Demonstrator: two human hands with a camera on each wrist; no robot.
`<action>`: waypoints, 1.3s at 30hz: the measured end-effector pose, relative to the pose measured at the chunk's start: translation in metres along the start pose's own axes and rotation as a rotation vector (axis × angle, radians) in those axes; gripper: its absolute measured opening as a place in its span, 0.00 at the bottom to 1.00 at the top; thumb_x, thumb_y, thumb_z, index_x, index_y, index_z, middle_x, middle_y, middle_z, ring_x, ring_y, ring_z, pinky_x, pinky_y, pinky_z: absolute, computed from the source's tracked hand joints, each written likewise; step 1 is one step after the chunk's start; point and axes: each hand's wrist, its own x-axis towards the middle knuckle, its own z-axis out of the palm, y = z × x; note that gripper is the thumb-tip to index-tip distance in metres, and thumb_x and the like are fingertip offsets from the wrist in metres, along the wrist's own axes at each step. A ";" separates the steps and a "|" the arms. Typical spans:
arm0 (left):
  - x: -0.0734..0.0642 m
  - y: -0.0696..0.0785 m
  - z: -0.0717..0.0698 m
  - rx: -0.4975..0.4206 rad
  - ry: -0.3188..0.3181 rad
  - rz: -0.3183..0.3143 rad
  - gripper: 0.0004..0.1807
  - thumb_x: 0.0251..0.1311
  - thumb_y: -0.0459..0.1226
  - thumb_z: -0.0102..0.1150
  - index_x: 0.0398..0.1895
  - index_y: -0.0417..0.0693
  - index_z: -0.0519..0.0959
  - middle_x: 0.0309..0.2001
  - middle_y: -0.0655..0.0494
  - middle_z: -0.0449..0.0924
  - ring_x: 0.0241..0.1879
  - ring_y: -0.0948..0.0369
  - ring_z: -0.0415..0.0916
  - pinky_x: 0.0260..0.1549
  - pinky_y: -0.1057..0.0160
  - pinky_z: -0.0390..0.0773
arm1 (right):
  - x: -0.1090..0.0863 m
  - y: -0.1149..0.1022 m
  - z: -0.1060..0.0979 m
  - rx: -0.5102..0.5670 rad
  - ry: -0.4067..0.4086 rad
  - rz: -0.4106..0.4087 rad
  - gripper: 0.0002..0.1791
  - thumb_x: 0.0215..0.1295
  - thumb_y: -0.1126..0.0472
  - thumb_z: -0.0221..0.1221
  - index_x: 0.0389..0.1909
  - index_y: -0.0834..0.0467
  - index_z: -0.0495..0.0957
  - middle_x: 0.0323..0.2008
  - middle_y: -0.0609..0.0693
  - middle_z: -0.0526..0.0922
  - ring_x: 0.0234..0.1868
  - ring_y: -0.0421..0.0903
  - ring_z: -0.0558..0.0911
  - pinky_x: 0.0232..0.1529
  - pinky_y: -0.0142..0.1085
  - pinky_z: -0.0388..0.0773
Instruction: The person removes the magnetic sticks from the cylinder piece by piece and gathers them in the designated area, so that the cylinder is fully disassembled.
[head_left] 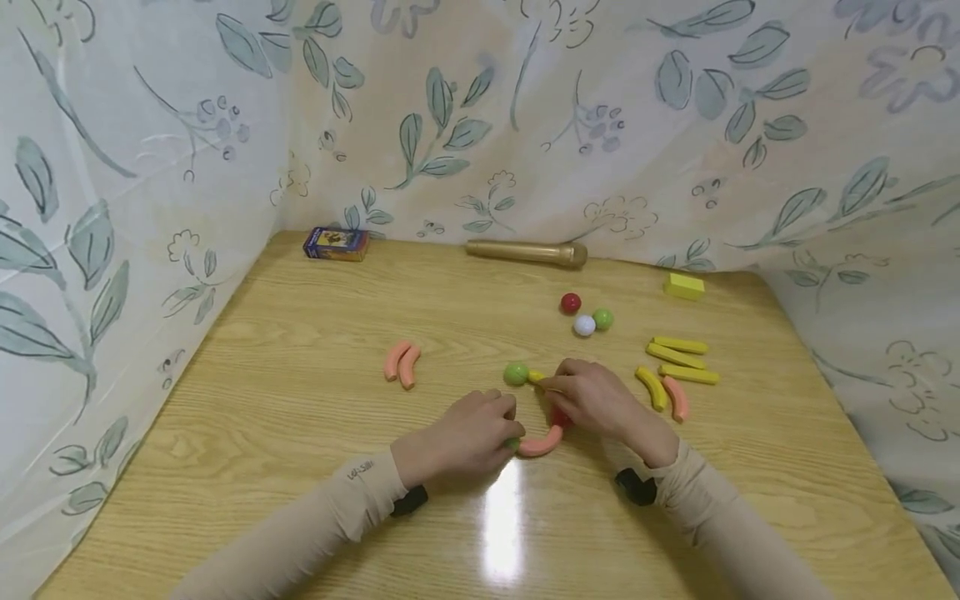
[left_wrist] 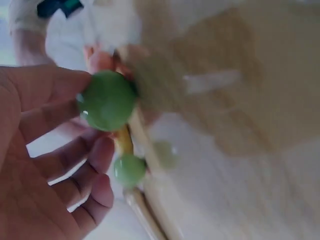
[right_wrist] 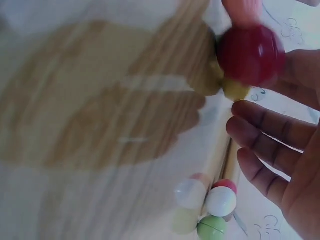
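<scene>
My left hand (head_left: 476, 429) pinches a green ball (left_wrist: 107, 100) between thumb and forefinger, its other fingers loosely bent. That ball meets one end of a curved pink stick (head_left: 538, 444). At the stick's other end sits a dark red ball (right_wrist: 250, 55), held by the thumb and forefinger of my right hand (head_left: 596, 400); their tips are hidden behind it. A yellow stick (head_left: 536, 377), partly covered by the right hand, reaches to a second green ball (head_left: 516, 373). The pieces form a curved chain, open on its left side.
Two curved pink sticks (head_left: 402, 365) lie to the left. Behind the right hand are a red ball (head_left: 571, 302), a white ball (head_left: 584, 325) and a green ball (head_left: 603, 318). Yellow sticks (head_left: 678, 357) lie right; a yellow block (head_left: 684, 287), gold microphone (head_left: 527, 252) and card box (head_left: 336, 243) line the back.
</scene>
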 end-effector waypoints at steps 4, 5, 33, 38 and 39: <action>-0.005 -0.014 -0.005 0.053 0.002 -0.076 0.05 0.60 0.39 0.61 0.36 0.56 0.85 0.38 0.59 0.76 0.33 0.61 0.68 0.29 0.68 0.66 | -0.003 -0.007 -0.004 0.004 -0.031 0.009 0.06 0.63 0.59 0.63 0.37 0.54 0.88 0.28 0.44 0.81 0.27 0.35 0.74 0.31 0.32 0.74; -0.006 -0.018 -0.006 0.061 0.015 -0.097 0.05 0.59 0.38 0.61 0.35 0.55 0.85 0.38 0.58 0.76 0.33 0.60 0.68 0.29 0.67 0.66 | -0.003 -0.010 -0.004 0.009 -0.045 0.011 0.06 0.63 0.59 0.63 0.35 0.54 0.87 0.27 0.43 0.81 0.27 0.35 0.74 0.31 0.32 0.74; -0.012 -0.021 -0.006 0.059 0.114 -0.045 0.08 0.55 0.32 0.66 0.36 0.54 0.86 0.37 0.58 0.77 0.35 0.61 0.72 0.33 0.67 0.74 | -0.013 -0.021 -0.001 0.002 -0.094 -0.154 0.12 0.53 0.65 0.70 0.39 0.52 0.84 0.41 0.46 0.83 0.43 0.44 0.81 0.44 0.39 0.81; -0.015 -0.022 -0.007 0.021 0.112 -0.061 0.05 0.60 0.37 0.62 0.37 0.52 0.86 0.41 0.56 0.77 0.34 0.61 0.73 0.29 0.67 0.74 | -0.014 -0.037 0.004 -0.007 -0.090 -0.179 0.14 0.53 0.55 0.71 0.40 0.52 0.82 0.37 0.43 0.83 0.37 0.39 0.81 0.39 0.35 0.80; -0.015 -0.023 -0.007 0.020 0.105 -0.063 0.06 0.60 0.38 0.62 0.37 0.52 0.85 0.42 0.55 0.76 0.34 0.61 0.73 0.28 0.68 0.73 | -0.014 -0.039 0.006 -0.012 -0.080 -0.194 0.14 0.53 0.54 0.71 0.40 0.52 0.82 0.36 0.43 0.83 0.36 0.38 0.81 0.38 0.34 0.80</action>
